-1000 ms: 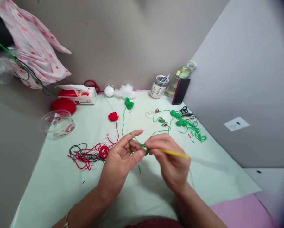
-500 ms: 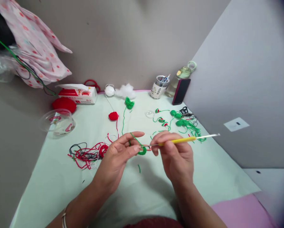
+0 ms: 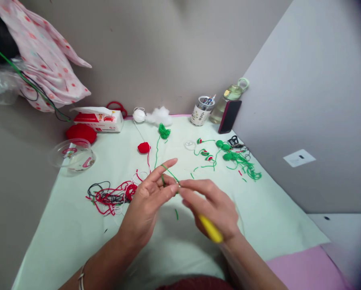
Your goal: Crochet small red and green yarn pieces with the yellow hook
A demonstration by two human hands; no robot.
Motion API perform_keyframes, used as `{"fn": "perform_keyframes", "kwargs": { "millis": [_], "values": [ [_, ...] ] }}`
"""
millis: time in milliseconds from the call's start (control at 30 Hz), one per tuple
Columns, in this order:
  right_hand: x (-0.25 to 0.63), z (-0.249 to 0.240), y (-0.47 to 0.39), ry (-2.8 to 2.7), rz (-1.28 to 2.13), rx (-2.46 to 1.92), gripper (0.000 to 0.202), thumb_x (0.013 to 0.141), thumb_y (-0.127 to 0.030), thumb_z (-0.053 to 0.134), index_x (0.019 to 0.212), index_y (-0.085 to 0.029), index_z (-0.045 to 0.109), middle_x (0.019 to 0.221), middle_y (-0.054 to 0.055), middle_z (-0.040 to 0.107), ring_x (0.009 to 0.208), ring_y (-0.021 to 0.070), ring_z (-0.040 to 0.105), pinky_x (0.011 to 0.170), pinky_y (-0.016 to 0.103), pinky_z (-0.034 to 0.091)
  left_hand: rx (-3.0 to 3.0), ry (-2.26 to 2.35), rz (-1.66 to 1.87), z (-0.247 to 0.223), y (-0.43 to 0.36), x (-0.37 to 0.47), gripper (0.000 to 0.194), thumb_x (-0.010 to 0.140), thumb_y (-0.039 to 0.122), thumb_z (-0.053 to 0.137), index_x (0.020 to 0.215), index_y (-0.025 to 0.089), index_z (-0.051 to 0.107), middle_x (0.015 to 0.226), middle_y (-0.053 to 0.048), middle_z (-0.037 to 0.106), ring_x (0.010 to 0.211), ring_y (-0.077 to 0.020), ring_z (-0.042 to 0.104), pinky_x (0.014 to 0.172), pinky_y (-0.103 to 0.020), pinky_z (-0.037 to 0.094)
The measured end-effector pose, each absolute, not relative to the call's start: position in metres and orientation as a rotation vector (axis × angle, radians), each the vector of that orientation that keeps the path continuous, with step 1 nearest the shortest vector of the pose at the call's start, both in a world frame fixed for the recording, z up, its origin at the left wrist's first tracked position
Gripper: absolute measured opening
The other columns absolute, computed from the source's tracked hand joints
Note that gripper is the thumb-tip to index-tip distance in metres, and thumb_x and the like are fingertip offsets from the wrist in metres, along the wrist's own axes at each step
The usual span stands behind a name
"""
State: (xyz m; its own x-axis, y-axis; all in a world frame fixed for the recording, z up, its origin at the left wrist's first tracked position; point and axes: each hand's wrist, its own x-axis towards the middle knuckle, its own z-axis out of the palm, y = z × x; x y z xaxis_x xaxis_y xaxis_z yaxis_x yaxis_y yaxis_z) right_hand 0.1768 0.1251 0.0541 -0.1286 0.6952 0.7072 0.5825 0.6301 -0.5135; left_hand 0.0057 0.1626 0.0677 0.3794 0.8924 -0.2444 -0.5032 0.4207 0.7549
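My left hand [image 3: 147, 201] pinches a small green crochet piece, now mostly covered by fingertips. Green yarn [image 3: 170, 172] runs over its raised index finger. In my right hand [image 3: 215, 205] is a crochet hook with a yellow handle [image 3: 211, 229], blurred, its handle pointing down to the right. Thumb and index finger of that hand meet the left fingertips at the green piece. Beyond the hands, a green yarn bundle [image 3: 164, 131] and a red yarn ball [image 3: 144, 148] lie on the pale cloth.
Tangled red, black and white yarn [image 3: 112, 197] lies left. Green pieces with loose ends [image 3: 243, 161] are at right. Behind stand a tissue box [image 3: 100, 121], pen cup [image 3: 202, 110], bottle [image 3: 225, 100] and phone [image 3: 230, 117]. A clear plastic tub [image 3: 80, 159] sits far left.
My right hand has turned, swinging the yellow handle from pointing right to pointing down, and its fingers have closed in on the green piece. My left index finger has lifted slightly.
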Motion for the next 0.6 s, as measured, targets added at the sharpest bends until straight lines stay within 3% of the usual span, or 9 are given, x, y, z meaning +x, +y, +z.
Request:
{"fn": "perform_keyframes", "kwargs": {
  "millis": [67, 133, 233, 367, 500, 600],
  "values": [
    [0.176, 0.051, 0.123, -1.883, 0.006, -1.046, 0.042, 0.098, -0.010, 0.070, 0.130, -0.037, 0.076, 0.113, 0.002, 0.082, 0.098, 0.0205, 0.080, 0.080, 0.031, 0.067, 0.537, 0.673, 0.922, 0.068, 0.162, 0.006, 0.051, 0.080, 0.027, 0.092, 0.130, 0.028, 0.080, 0.082, 0.003, 0.068, 0.082, -0.0128, 0.061, 0.085, -0.027, 0.049],
    [0.175, 0.050, 0.125, -1.790, 0.069, -1.017, 0.039, 0.100, -0.010, 0.067, 0.129, -0.035, 0.076, 0.113, 0.004, 0.081, 0.097, 0.0202, 0.079, 0.080, 0.032, 0.068, 0.461, 0.629, 0.847, 0.068, 0.163, 0.006, 0.051, 0.078, 0.027, 0.093, 0.127, 0.023, 0.081, 0.083, 0.000, 0.070, 0.078, -0.0125, 0.061, 0.083, -0.028, 0.051],
    [0.177, 0.054, 0.134, -1.473, 0.397, -0.914, 0.024, 0.106, -0.018, 0.060, 0.116, -0.028, 0.080, 0.100, 0.005, 0.079, 0.080, 0.0179, 0.077, 0.068, 0.032, 0.066, 0.471, 0.626, 0.820, 0.068, 0.167, 0.006, 0.045, 0.076, 0.024, 0.094, 0.119, 0.019, 0.083, 0.083, -0.001, 0.071, 0.076, -0.0117, 0.061, 0.081, -0.026, 0.051],
    [0.177, 0.057, 0.140, -1.251, 0.766, -0.822, 0.022, 0.109, -0.027, 0.058, 0.104, -0.027, 0.080, 0.089, 0.002, 0.076, 0.057, 0.0126, 0.068, 0.052, 0.028, 0.060, 0.649, 0.688, 0.936, 0.065, 0.165, 0.008, 0.041, 0.079, 0.025, 0.093, 0.120, 0.025, 0.084, 0.081, 0.002, 0.067, 0.081, -0.0121, 0.062, 0.083, -0.025, 0.050],
    [0.170, 0.050, 0.132, -1.584, 0.270, -1.009, 0.024, 0.103, -0.016, 0.066, 0.114, -0.031, 0.081, 0.103, 0.006, 0.079, 0.084, 0.0191, 0.076, 0.069, 0.032, 0.065, 0.721, 0.710, 0.986, 0.060, 0.158, 0.011, 0.049, 0.083, 0.024, 0.092, 0.130, 0.033, 0.080, 0.086, 0.004, 0.070, 0.085, -0.0117, 0.063, 0.087, -0.025, 0.050],
    [0.168, 0.048, 0.128, -1.720, -0.047, -1.021, 0.031, 0.100, -0.009, 0.067, 0.117, -0.030, 0.082, 0.108, 0.008, 0.080, 0.093, 0.0213, 0.076, 0.075, 0.034, 0.065, 0.577, 0.657, 0.902, 0.060, 0.158, 0.012, 0.048, 0.083, 0.028, 0.092, 0.129, 0.028, 0.080, 0.087, 0.002, 0.072, 0.085, -0.0127, 0.065, 0.089, -0.027, 0.051]
  ]
}}
